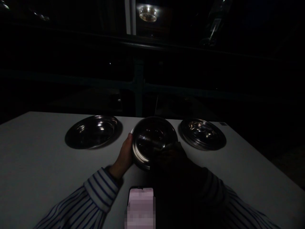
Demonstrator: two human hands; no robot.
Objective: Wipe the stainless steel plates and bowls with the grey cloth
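Note:
A shiny round metal bowl (152, 133) is held tilted above the middle of the white table. My left hand (124, 156) grips its left rim, thumb at the edge and the other fingers hidden behind. On the bowl's lower right lies my right hand (177, 159), deep in shadow. Its fingers seem closed on what looks like a dark greenish cloth (168, 147) pressed against the metal; the details are too dark to make out. To the left rests a wide metal dish (94, 132). Several similar metal dishes (202, 133) appear stacked at the right.
A phone (141, 206) with a lit, blurred-out screen lies at the near edge of the white table (35, 165). Dark bars (138, 86) and a dark glassy surface stand beyond the table. A clear bottle (215, 25) shows faintly at the upper right.

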